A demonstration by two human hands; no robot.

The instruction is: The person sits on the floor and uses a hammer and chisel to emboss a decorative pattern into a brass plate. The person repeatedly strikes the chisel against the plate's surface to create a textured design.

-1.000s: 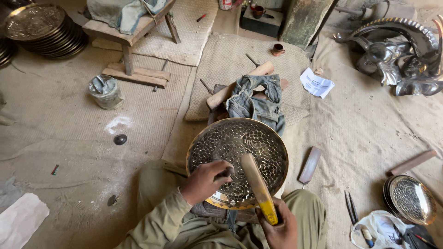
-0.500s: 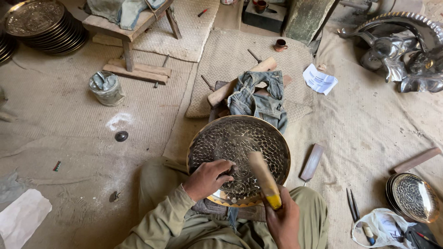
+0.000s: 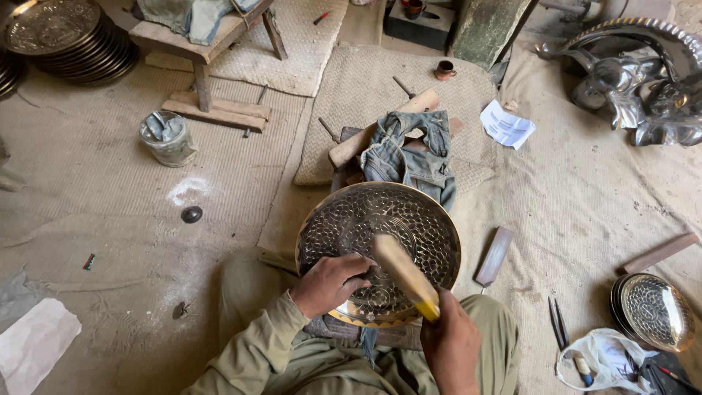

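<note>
A round brass plate with a dense engraved pattern rests in front of my knees. My left hand lies on its near left part, fingers curled as if pinching a small tool that I cannot see clearly. My right hand grips the yellow-ended handle of a wooden mallet, whose head hangs over the plate's near centre. A blue denim cloth lies bunched over a wooden block just beyond the plate.
A stack of engraved plates sits far left by a wooden stool. A tin with rags, a flat wooden bar, a second plate stack, shiny metal pieces, a paper sheet lie around.
The mallet head has shifted a little over the plate between frames, and the view has drifted slightly. My left hand stays at the same spot on the plate.
</note>
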